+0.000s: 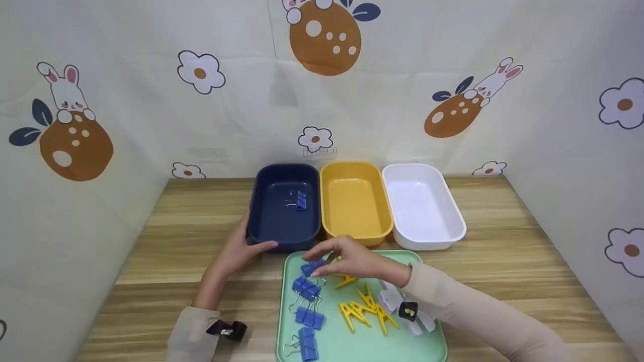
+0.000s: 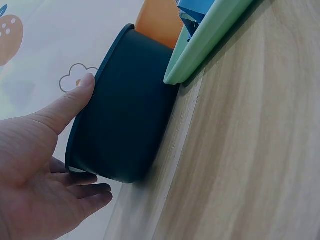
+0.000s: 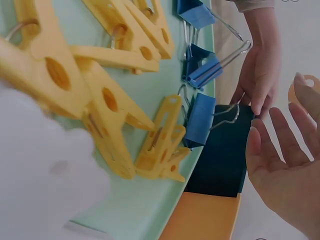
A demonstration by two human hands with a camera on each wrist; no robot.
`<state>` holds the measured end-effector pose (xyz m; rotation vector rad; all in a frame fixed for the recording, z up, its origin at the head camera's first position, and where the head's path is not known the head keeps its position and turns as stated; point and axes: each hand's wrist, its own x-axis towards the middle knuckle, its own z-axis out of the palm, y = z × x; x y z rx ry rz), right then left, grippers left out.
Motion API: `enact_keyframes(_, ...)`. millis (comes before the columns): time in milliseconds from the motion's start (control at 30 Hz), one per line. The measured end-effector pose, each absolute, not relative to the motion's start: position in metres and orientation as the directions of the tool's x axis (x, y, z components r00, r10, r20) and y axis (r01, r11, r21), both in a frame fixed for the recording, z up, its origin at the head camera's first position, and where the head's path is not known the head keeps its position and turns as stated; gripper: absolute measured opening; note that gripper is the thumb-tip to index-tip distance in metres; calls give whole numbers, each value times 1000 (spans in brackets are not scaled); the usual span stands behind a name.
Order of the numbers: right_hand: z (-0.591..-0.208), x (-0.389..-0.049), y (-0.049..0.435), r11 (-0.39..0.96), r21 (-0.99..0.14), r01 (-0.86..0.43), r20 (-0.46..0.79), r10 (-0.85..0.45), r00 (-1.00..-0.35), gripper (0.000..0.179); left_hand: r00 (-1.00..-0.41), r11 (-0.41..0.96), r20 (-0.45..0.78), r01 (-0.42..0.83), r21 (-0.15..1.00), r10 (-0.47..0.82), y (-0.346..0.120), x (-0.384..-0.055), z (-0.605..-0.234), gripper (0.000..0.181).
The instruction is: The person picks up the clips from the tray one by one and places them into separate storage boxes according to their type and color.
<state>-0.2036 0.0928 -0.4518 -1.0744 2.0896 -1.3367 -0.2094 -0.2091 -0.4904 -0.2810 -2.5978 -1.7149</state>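
Observation:
My left hand point(image 1: 234, 251) is at the near left corner of a navy bin point(image 2: 130, 105), its thumb straight against the front rim and its fingers along the left side. A blue binder clip point(image 1: 301, 200) lies inside that bin. My right hand point(image 3: 287, 160) has its fingers extended and holds nothing. In the head view it hovers over the far left of a mint green tray point(image 1: 352, 347), right by a blue binder clip point(image 3: 201, 119). More blue binder clips point(image 1: 309, 318) line the tray's left side. Several yellow clothespins point(image 1: 368, 296) lie in its middle.
A yellow bin point(image 1: 356, 201) and a white bin point(image 1: 425, 211) stand side by side, right of the navy one. White flat pieces point(image 1: 390, 299), one with a scalloped edge, lie at the tray's right under my right forearm. A patterned curtain point(image 1: 241, 115) hangs behind the wooden table point(image 1: 201, 201).

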Motion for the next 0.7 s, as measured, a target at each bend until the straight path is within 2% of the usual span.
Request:
enact_keyframes(500, -459, -187, 85, 167, -919, -358, -7, -913, -408, 40, -984, 388, 108, 156, 908, 142, -210, -208, -491, 106)
enact_keyframes(700, -459, -180, 78, 115, -905, -409, 33, -941, -338, 39, -977, 380, 147, 195, 904, 153, -209, -210, -493, 103)
